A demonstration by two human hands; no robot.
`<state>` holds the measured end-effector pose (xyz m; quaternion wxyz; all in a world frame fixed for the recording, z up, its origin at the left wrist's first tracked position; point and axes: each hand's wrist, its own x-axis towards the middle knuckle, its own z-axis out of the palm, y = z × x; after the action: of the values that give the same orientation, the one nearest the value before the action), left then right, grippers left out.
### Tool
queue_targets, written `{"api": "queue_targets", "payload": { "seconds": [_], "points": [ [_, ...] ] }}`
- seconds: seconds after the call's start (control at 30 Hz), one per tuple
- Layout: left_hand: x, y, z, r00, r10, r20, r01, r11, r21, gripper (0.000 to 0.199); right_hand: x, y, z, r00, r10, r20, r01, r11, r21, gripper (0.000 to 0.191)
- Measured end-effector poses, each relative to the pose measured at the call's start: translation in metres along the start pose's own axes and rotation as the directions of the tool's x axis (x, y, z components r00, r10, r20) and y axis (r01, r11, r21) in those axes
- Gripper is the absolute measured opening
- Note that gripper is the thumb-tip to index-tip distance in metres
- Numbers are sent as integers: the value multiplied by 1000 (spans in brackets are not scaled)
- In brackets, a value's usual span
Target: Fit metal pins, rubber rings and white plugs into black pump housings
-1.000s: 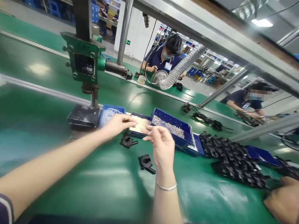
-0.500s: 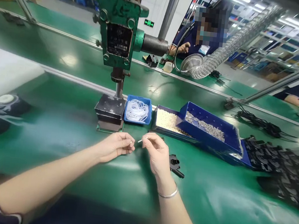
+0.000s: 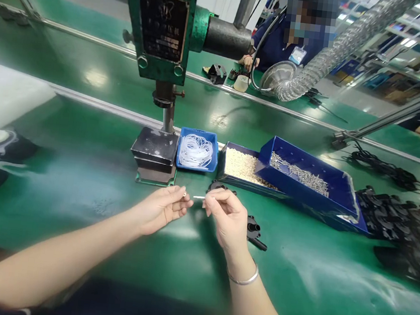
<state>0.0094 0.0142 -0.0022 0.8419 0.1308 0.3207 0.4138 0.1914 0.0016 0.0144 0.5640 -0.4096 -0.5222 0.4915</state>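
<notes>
My left hand (image 3: pixel 162 206) pinches a small whitish piece (image 3: pixel 185 194) between thumb and forefinger; its exact shape is too small to tell. Facing it, my right hand (image 3: pixel 226 212) is closed on a thin metal pin (image 3: pixel 198 197), whose free end points left at the whitish piece. A short gap separates the two. Behind and beside my right hand lie black plastic housings, one (image 3: pixel 254 228) with a round boss and a spout, another (image 3: pixel 217 185) partly hidden by the fingers.
A press (image 3: pixel 154 146) stands left of a blue tray of white rings (image 3: pixel 196 151). Right of that are a bin of small cream pieces (image 3: pixel 243 165) and a blue bin of metal pins (image 3: pixel 306 178). Black parts (image 3: pixel 399 229) lie far right. Across the bench sits a co-worker (image 3: pixel 276 43).
The pin in my right hand has turned from slanted to nearly level, in line with the whitish piece. The camera view has shifted a little.
</notes>
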Motion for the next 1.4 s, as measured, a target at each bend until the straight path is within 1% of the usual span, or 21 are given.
{"api": "queue_targets", "payload": {
  "seconds": [0.27,0.37,0.53,0.63,0.73,0.8,0.87,0.9,0.97,1.0,1.03,1.07,1.1,1.13,1.17,1.2,1.23,1.27,1.3,1.33,1.4],
  "points": [
    [-3,-3,3,999,-15,31,15,1000,-4,24,-4,0,9,996,-93,13,94,980,-178,12],
    [-3,-5,4,999,-19,33,19,1000,-4,31,-6,1,11,990,-142,25,144,963,-227,11],
    [-3,-7,4,998,-21,54,22,1000,-18,30,-6,-3,15,972,-227,55,233,918,-322,10],
    [-3,-8,4,997,-23,68,25,999,-30,29,-7,-4,17,946,-316,69,315,850,-423,10],
    [-3,-9,5,997,-34,68,36,999,-34,31,-8,-1,18,894,-426,143,439,759,-481,9],
    [-3,-10,6,997,-41,64,43,999,-28,33,-9,2,18,863,-468,191,497,716,-491,10],
    [-2,-11,4,998,-37,58,36,999,10,35,-8,4,18,869,-451,206,490,718,-494,8],
    [-1,-11,3,999,-13,50,11,999,50,36,-8,6,17,892,-405,202,450,744,-494,7],
    [0,-10,-1,993,115,22,-117,973,199,37,-7,8,17,957,-217,195,284,844,-455,9],
    [1,-8,-2,975,222,16,-215,925,314,37,-7,8,17,977,-85,197,160,900,-406,13],
    [1,-6,-3,939,342,36,-322,838,440,37,-6,9,16,976,51,214,24,942,-335,17],
    [1,-4,-3,889,448,92,-420,720,553,36,-6,8,16,954,165,251,-102,964,-245,20],
    [1,-1,-3,834,523,175,-503,591,631,35,-6,6,15,925,234,298,-199,969,-143,22],
    [1,1,0,782,567,260,-571,482,665,35,-6,4,13,908,247,337,-250,968,-35,23],
    [1,2,3,741,587,326,-619,409,670,36,-5,0,10,911,213,353,-255,964,77,23],
    [3,2,8,714,593,372,-648,359,671,38,-4,-4,6,930,148,335,-219,958,185,22],
    [7,2,13,698,586,412,-661,304,686,37,-3,-9,1,958,74,279,-154,948,278,20],
    [12,0,18,686,560,465,-663,219,716,34,-2,-13,-5,982,7,190,-73,936,343,19],
    [20,-3,23,676,507,535,-661,95,745,32,0,-17,-12,995,-41,93,3,927,376,18],
    [29,-6,28,666,416,619,-658,-63,751,35,3,-20,-19,998,-68,5,61,923,379,19],
    [49,-12,35,651,192,734,-643,-373,669,47,9,-23,-32,990,-71,-122,110,932,345,24]
  ]
}}
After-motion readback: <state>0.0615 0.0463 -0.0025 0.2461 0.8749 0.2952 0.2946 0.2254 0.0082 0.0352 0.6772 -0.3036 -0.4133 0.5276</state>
